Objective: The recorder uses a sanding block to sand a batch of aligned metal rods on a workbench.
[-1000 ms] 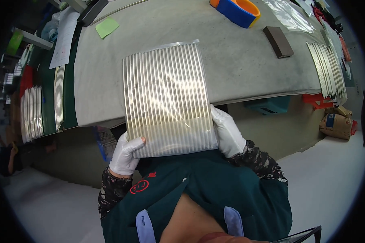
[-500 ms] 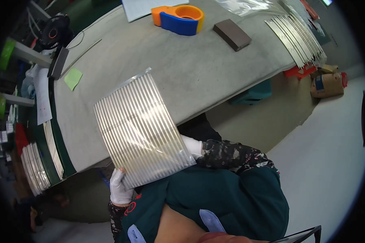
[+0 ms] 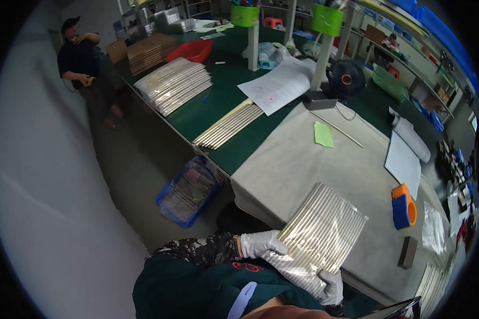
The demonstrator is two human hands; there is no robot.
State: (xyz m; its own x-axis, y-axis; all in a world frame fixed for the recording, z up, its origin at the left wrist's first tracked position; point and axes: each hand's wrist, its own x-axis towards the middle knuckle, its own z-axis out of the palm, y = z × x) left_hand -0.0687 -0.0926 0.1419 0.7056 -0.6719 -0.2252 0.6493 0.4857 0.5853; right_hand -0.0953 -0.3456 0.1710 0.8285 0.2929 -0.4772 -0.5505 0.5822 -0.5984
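A flat pack of thin silvery metal tubes (image 3: 324, 226) in a clear plastic bag is held in front of my body, tilted, over the near edge of the grey-covered table. My left hand (image 3: 262, 244), in a white glove, grips its left side with the thumb on top. At the near right corner my right hand (image 3: 331, 287), also gloved in white, is closed on the pack, its thumb on the upper face. The fingers under the pack are hidden. A single thin rod (image 3: 336, 129) and a light green paper note (image 3: 323, 134) lie on the grey cover (image 3: 282, 165) beyond it.
An orange and blue tape dispenser (image 3: 404, 207), a dark block (image 3: 407, 252) and more tubes (image 3: 431, 284) lie right. Stacked bagged tubes (image 3: 174, 85), loose tubes (image 3: 230, 125) and papers (image 3: 277, 85) cover the green table. A blue crate (image 3: 188, 191) stands below; a person (image 3: 82, 61) stands far left.
My view has swung left, bringing in the green table, the crate and the standing person. The pack stays in both hands; my right hand's thumb now shows on top of it.
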